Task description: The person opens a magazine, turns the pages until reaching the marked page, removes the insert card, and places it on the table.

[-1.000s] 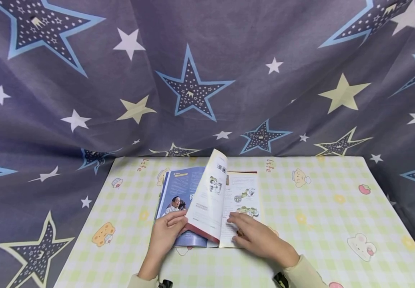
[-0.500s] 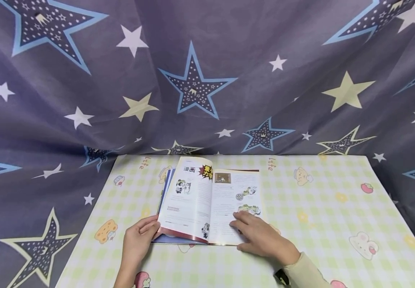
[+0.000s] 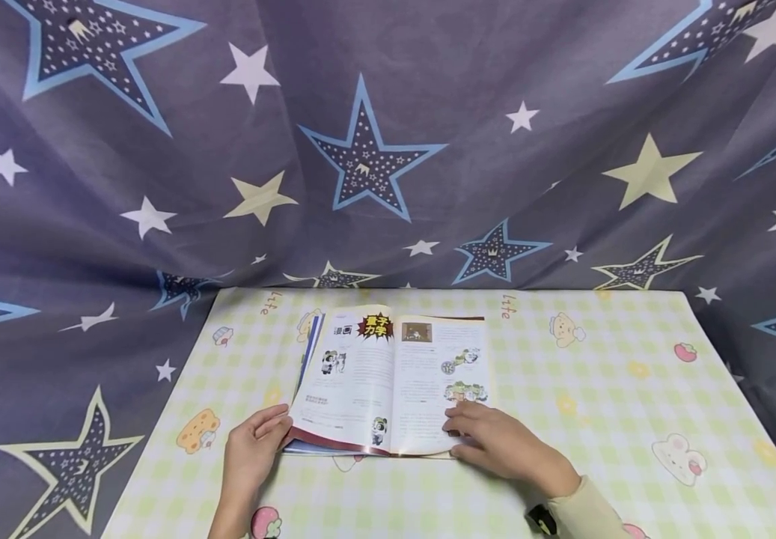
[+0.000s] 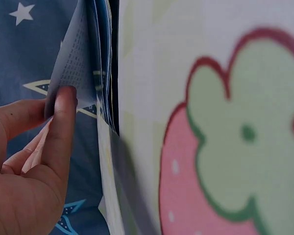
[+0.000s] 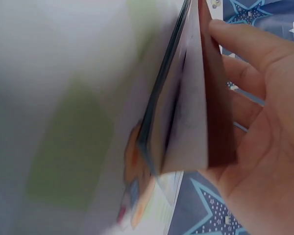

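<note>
An open magazine (image 3: 421, 382) lies on the table, its printed pages facing up. At its lower left corner my left hand (image 3: 251, 453) pinches the turned leaf between thumb and fingers. The left wrist view shows the held leaf (image 4: 71, 73) edge-on, raised from the pages beneath. My right hand (image 3: 505, 445) rests at the lower right corner of the right-hand page, covering part of it. In the right wrist view, its thumb (image 5: 235, 36) touches the leaf edge (image 5: 220, 117), while the other fingertips are hidden behind the leaf.
A checked tablecloth (image 3: 590, 397) with cartoon prints covers the table. Behind and beside the table hangs a dark star-patterned cloth (image 3: 468, 172). More printed matter with a blue edge (image 3: 310, 348) shows under the left-hand page.
My left hand has carried the leaf leftward and lowered it, covering the blue page and showing the left-hand page fully. The right hand has shifted slightly right and toward the front.
</note>
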Available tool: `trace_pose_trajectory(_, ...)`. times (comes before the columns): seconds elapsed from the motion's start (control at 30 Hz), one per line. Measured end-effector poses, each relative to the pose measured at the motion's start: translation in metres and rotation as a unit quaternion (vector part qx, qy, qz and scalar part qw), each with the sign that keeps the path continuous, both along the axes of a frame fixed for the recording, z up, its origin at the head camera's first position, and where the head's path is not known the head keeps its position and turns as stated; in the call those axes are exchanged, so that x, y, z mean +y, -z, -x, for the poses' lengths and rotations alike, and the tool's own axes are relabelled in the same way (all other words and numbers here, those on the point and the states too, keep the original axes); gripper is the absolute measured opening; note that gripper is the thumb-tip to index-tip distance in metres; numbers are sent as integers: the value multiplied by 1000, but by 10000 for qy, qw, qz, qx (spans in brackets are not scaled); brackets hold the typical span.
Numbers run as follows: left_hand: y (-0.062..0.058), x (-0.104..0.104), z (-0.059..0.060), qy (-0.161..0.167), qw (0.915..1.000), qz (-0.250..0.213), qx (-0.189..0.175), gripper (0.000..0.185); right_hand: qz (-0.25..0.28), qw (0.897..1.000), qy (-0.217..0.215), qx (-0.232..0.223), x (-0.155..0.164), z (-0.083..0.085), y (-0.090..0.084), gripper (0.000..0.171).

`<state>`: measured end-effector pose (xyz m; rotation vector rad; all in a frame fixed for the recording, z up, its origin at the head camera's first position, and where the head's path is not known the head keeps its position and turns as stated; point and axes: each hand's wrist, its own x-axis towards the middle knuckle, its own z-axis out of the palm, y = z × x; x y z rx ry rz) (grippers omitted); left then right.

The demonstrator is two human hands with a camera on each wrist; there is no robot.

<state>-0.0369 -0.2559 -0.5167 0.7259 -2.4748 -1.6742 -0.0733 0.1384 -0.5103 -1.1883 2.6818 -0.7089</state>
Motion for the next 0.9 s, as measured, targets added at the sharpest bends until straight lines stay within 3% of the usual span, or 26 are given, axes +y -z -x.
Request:
trace_pose_trajectory(0.2, 1, -2, 1, -132, 9994, 288, 111, 29, 157, 9971, 741, 57, 12, 0, -3, 22)
trace_pose_trajectory(0.5, -2, -4, 1, -276, 9992, 156, 250, 32, 472, 9777, 2003, 431, 23, 6, -2, 35)
trace_pose_trajectory(0.67, -1, -2, 4, -235, 9992, 239, 234, 31, 835, 9680, 2207, 859, 23, 7, 0, 29)
trace_pose_trajectory(0.9, -5, 6, 11, -118, 9993, 167, 326, 29, 952, 9660, 2280, 758, 13, 5, 0, 29)
